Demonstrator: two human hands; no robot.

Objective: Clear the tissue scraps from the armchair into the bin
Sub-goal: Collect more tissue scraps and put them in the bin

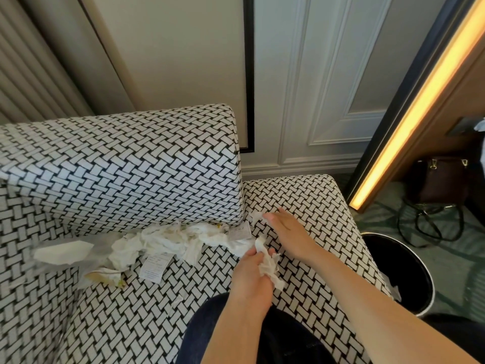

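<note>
A black-and-white woven-pattern armchair (pixel 118 169) fills the left and middle of the view. White tissue scraps (pixel 181 239) lie heaped along the crease between seat and backrest, with paper slips (pixel 154 266) among them. My left hand (pixel 252 274) grips a crumpled wad of tissue (pixel 270 266) above the seat. My right hand (pixel 288 232) reaches over the right armrest, its fingers stretched toward a small scrap (pixel 256 215) at the backrest corner. A black round bin (pixel 399 271) stands on the floor to the right of the armrest.
A flat white sheet (pixel 63 252) lies at the seat's left. A stained wrapper (pixel 105 275) sits near it. A dark handbag (pixel 441 179) and black cables (pixel 430 222) are on the green carpet behind the bin. A lit orange strip (pixel 420 101) runs beside the wall panel.
</note>
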